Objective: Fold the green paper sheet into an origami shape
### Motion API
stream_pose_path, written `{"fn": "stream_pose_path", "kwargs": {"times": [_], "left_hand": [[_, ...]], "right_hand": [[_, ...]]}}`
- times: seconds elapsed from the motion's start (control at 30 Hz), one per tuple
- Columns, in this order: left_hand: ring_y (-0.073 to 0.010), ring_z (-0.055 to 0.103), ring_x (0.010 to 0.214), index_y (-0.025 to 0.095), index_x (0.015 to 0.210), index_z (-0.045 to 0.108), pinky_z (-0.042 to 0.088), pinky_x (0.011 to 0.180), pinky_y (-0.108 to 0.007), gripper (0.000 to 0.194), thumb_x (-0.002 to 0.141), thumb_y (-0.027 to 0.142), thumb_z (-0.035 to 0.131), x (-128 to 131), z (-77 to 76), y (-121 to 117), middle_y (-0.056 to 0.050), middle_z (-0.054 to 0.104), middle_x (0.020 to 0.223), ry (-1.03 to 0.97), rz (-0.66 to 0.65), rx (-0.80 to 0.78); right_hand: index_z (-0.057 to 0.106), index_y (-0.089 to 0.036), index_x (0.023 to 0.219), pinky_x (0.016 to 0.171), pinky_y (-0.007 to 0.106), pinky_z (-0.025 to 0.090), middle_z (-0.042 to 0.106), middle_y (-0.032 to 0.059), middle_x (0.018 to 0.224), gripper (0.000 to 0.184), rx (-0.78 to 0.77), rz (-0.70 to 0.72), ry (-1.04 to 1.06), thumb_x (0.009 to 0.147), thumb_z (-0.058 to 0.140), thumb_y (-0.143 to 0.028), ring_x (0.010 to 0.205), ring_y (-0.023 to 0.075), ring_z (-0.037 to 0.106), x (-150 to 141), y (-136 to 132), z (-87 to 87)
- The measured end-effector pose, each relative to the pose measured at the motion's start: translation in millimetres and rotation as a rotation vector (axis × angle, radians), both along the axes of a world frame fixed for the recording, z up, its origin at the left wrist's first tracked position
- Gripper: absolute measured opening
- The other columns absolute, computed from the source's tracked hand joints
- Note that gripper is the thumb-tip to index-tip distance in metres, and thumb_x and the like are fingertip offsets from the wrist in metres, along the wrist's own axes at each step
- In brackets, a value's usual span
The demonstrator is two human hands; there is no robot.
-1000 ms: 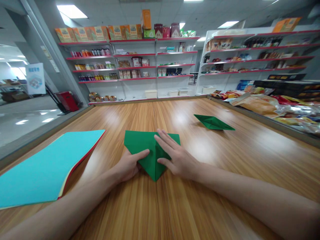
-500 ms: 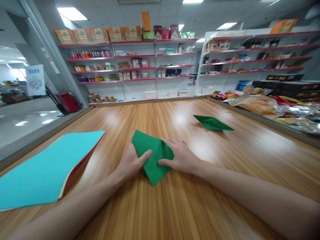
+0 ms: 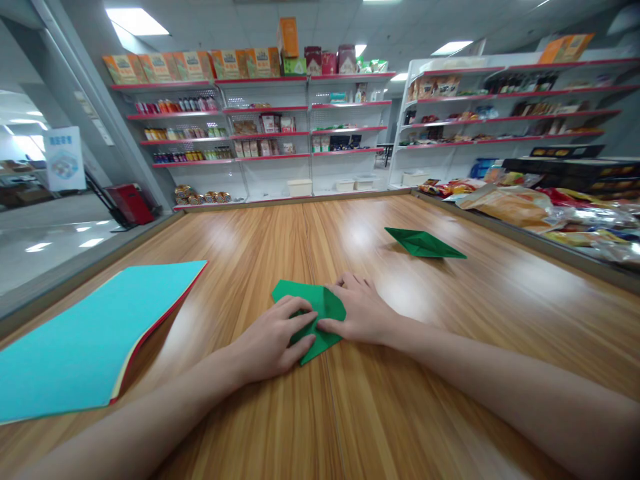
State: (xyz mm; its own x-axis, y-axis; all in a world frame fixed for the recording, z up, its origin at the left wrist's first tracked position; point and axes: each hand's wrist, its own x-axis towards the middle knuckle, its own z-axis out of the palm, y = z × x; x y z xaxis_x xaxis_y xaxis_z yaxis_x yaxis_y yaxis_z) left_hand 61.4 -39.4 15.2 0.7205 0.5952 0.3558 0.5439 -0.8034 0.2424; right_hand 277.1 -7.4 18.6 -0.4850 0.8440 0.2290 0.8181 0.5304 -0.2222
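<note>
A folded green paper lies flat on the wooden table in front of me, with its point toward me. My left hand lies flat on its left half, fingers stretched across the fold. My right hand presses the right edge, with its fingers curled over the paper and its thumb on the crease. Both hands hide much of the sheet.
A stack of coloured paper with a cyan top sheet lies at the left. A finished green paper boat shape sits farther back on the right. Snack packets crowd the right edge. Store shelves stand behind.
The left flap of the green paper has been folded over to the right and laid flat. My left hand moved from under the paper's edge onto its top; the shape is now narrower.
</note>
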Motion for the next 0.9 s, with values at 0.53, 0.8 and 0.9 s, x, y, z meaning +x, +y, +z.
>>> {"fn": "stream_pose_path", "kwargs": {"times": [0.53, 0.8, 0.9], "left_hand": [[-0.0262, 0.047, 0.118, 0.013, 0.127, 0.052, 0.041, 0.103, -0.043, 0.039, 0.088, 0.017, 0.047, -6.0, 14.6, -2.0, -0.015, 0.052, 0.123, 0.067, -0.114, -0.053], [-0.0262, 0.048, 0.118, 0.013, 0.126, 0.052, 0.041, 0.102, -0.043, 0.039, 0.088, 0.017, 0.046, -4.1, 16.2, -0.7, -0.015, 0.053, 0.123, 0.083, -0.134, -0.059], [-0.0265, 0.047, 0.117, 0.012, 0.125, 0.052, 0.041, 0.103, -0.043, 0.038, 0.088, 0.017, 0.046, -2.4, 15.3, -0.5, -0.016, 0.052, 0.122, 0.088, -0.132, -0.056]], "right_hand": [[0.069, -0.017, 0.102, 0.075, 0.032, 0.045, 0.063, 0.0097, 0.092, 0.035, -0.085, -0.084, 0.141, 0.077, 0.062, -0.039, 0.084, 0.0218, 0.059, 1.0, 7.6, 3.5], [0.071, -0.016, 0.096, 0.073, 0.031, 0.046, 0.063, 0.0097, 0.091, 0.028, -0.062, -0.057, 0.155, 0.076, 0.063, -0.034, 0.084, 0.0213, 0.060, 0.7, 4.7, 4.1], [0.071, -0.017, 0.094, 0.073, 0.031, 0.045, 0.065, 0.0088, 0.090, 0.027, -0.073, -0.061, 0.191, 0.074, 0.065, -0.033, 0.083, 0.0208, 0.061, 2.0, 4.3, 7.0]]}}
